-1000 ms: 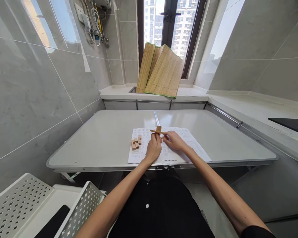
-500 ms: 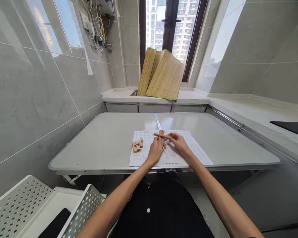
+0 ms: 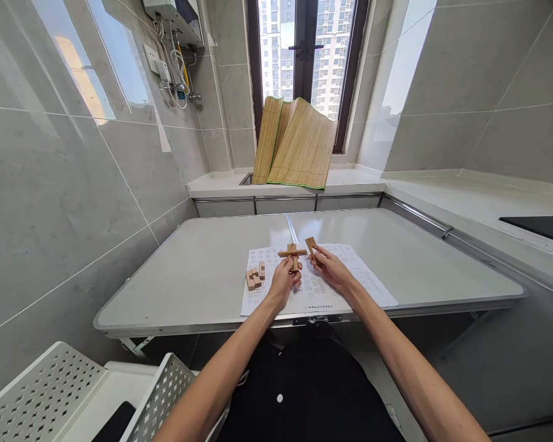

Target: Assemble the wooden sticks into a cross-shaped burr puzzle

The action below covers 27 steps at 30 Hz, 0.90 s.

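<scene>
My left hand (image 3: pixel 284 281) is closed on a small cross of two wooden bars (image 3: pixel 292 253), held upright above a printed paper sheet (image 3: pixel 350 276). My right hand (image 3: pixel 328 268) pinches a separate short wooden bar (image 3: pixel 311 246) just right of the cross, apart from it. A small heap of several loose wooden pieces (image 3: pixel 254 277) lies on the left part of the sheet, close to my left hand.
The sheet lies near the front edge of a white folding table (image 3: pixel 203 270). A rolled bamboo mat (image 3: pixel 297 144) leans against the window on the ledge behind. A white perforated rack (image 3: pixel 50 393) stands at the lower left. A dark cooktop (image 3: pixel 541 226) is set into the counter on the right.
My right hand has drawn one bar away from the piece in my left hand; the two were together before. The cross now stands more upright. The view has shifted slightly.
</scene>
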Available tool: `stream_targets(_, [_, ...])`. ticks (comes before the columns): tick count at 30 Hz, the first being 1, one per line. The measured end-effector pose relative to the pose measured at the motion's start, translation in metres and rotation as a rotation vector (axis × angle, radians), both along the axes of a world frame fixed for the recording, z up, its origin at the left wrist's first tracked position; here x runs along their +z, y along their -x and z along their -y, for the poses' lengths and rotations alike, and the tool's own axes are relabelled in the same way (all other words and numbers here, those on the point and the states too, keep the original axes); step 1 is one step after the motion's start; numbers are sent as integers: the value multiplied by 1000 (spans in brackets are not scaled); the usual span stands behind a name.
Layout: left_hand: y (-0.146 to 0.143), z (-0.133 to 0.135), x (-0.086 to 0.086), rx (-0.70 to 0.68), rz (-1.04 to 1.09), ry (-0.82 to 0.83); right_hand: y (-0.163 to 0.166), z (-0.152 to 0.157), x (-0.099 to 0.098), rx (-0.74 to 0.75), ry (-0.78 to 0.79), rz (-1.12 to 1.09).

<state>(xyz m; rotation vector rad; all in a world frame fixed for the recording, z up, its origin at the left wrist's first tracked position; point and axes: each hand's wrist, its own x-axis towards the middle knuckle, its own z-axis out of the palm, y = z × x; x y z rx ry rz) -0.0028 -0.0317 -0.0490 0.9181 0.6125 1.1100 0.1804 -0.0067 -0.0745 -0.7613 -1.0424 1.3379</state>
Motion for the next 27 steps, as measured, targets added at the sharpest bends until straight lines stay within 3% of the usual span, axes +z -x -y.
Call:
stream_targets(19, [3, -1, 4, -161, 46, 47, 3, 14, 16, 80, -21, 26])
stream_targets(27, [5, 0, 8, -192, 54, 82, 4, 15, 15, 26, -36, 68])
